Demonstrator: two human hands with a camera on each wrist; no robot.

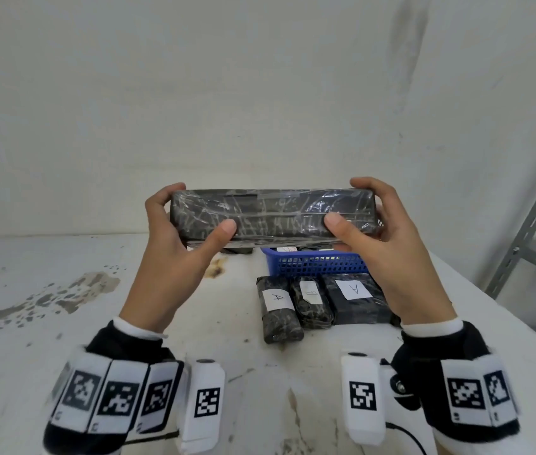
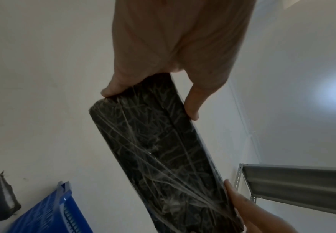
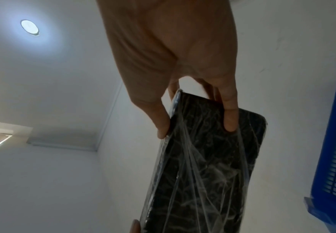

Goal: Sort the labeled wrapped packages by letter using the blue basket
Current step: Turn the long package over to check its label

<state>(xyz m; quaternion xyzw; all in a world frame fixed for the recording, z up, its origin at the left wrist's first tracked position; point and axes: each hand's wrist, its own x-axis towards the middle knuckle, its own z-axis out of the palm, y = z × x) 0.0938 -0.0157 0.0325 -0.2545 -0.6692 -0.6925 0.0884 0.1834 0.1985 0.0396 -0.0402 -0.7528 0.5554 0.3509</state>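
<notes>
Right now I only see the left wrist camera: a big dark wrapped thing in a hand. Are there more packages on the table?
Observer: Yes. The head view shows three wrapped packages in a row on the table, just in front of the blue basket.
Operator: What letters are on them?
Observer: The left package and the right package each show an A. The middle package has a label I cannot read.
Operator: And the held one?
Observer: The left hand and right hand hold the long package level. No label faces the head camera.
</notes>
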